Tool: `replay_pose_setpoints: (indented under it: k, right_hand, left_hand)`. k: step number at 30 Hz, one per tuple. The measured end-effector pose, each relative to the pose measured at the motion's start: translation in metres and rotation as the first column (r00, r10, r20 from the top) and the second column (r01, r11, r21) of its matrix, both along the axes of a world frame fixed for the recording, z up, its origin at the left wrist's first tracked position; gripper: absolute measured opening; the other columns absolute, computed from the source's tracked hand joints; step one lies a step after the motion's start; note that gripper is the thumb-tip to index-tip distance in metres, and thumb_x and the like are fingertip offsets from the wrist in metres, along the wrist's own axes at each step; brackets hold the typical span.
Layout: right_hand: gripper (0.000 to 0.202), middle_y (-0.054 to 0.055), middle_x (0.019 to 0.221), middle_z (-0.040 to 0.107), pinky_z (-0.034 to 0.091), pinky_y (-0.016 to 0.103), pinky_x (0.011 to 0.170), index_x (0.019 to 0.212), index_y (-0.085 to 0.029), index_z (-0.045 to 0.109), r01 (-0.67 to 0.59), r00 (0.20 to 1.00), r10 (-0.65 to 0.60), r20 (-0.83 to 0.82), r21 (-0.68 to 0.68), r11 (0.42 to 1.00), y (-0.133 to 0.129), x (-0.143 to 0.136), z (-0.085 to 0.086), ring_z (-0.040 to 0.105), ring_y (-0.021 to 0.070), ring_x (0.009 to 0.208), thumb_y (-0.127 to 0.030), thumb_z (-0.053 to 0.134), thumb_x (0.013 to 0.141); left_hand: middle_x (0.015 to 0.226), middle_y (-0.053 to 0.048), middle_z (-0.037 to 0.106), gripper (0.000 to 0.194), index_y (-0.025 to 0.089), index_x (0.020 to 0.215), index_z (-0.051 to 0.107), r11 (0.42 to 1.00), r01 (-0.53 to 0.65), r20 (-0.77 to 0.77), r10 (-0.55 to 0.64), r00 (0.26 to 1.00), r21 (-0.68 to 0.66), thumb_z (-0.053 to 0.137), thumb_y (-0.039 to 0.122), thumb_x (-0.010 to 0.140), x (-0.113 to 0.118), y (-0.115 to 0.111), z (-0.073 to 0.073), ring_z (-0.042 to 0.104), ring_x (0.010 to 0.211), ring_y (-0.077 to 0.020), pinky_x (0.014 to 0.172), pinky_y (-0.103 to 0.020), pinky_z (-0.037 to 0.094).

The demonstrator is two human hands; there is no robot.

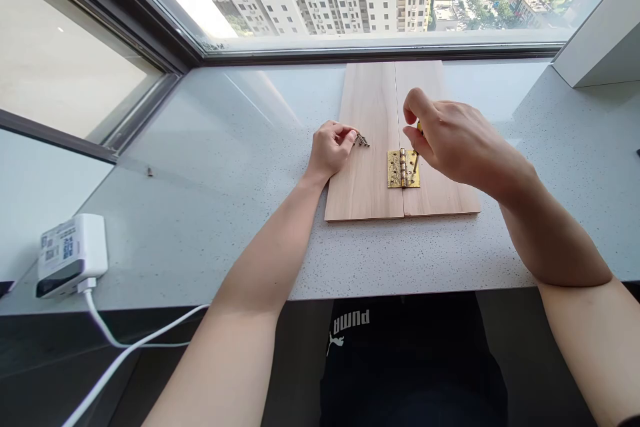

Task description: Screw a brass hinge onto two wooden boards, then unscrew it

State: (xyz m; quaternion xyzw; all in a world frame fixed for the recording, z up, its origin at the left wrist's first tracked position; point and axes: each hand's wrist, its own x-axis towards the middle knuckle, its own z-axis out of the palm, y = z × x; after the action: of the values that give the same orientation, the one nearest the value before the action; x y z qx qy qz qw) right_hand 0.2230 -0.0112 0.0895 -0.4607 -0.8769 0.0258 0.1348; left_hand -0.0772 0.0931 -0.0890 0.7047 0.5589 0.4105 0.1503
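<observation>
Two pale wooden boards (367, 177) lie side by side, their long edges meeting. Across the seam sits a brass-coloured butt hinge (395, 177), opened flat, with its knuckle along the joint. My right hand (450, 137) is closed round a screwdriver (416, 161); a bit of yellow handle shows, and the shaft points down at the hinge's right leaf. Whether the tip sits in a screw is too small to tell. My left hand (333, 149) rests at the left board's edge, fingertips pinched on several small screws (362, 140) that poke out over the wood.
The boards lie on a speckled white countertop (240, 213) below a window with a dark frame (320, 57). A white plug-in device (75, 253) with a white cable (130, 347) stands at left. A white box-like panel (605, 33) rises at the back right.
</observation>
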Motion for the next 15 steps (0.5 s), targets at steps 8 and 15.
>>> replay_pose_setpoints:
  k: [8,15]
  right_hand:
    - [0.029,0.006,0.077,0.063,0.041,0.041,0.074,0.118,-0.020,0.071,0.151,0.981,-0.145,-0.128,0.037,0.988,0.006,0.006,-0.012,0.047,0.0223,0.067,-0.046,0.058,0.120]
    - [0.016,0.003,0.077,0.061,0.039,0.041,0.074,0.125,-0.021,0.067,0.061,0.997,-0.063,-0.050,-0.051,0.997,0.003,0.010,-0.003,0.044,0.0217,0.066,-0.028,0.056,0.117]
  left_hand:
    - [0.113,-0.012,0.080,0.017,0.022,0.103,0.087,1.000,-0.001,0.019,0.002,1.000,-0.004,0.071,0.029,0.107,0.002,-0.001,0.001,0.076,0.097,-0.0256,0.091,-0.042,0.069]
    - [0.112,-0.011,0.079,0.015,0.022,0.103,0.085,1.000,-0.010,0.007,0.010,1.000,-0.007,0.072,0.028,0.108,0.002,-0.001,0.001,0.076,0.097,-0.0255,0.092,-0.042,0.069]
